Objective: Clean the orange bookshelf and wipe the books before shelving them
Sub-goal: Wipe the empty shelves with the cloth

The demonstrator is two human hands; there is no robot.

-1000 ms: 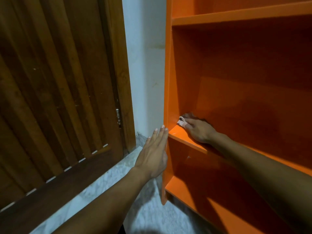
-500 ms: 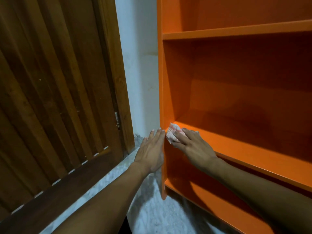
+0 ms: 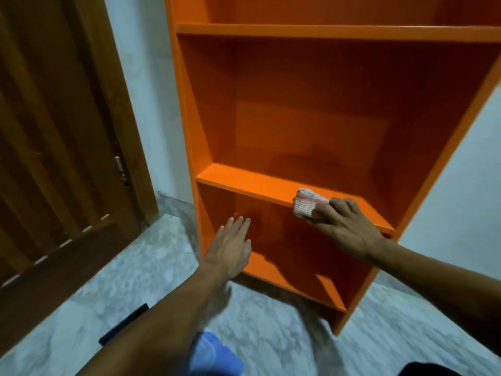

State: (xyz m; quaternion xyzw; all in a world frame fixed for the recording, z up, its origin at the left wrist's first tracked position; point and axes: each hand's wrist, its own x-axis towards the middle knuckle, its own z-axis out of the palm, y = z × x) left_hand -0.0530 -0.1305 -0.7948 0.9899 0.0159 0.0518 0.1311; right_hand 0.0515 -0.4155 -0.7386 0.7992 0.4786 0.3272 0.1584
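A wooden door (image 3: 62, 147) stands at far left, just beside the orange bookshelf (image 3: 311, 118); the left hand (image 3: 230, 248) hovers flat, fingers straight and together, before the lower compartment, holding nothing; the right hand (image 3: 349, 226) pinches a bunched cloth (image 3: 306, 203) on the middle shelf's front edge; pressed there, the wad could slip off the lip, leaving the back corners dusty; no books show.

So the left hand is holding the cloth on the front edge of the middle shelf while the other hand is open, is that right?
Not quite. In the head view the right hand holds the cloth on the front edge of the middle shelf; the left hand is the open one.
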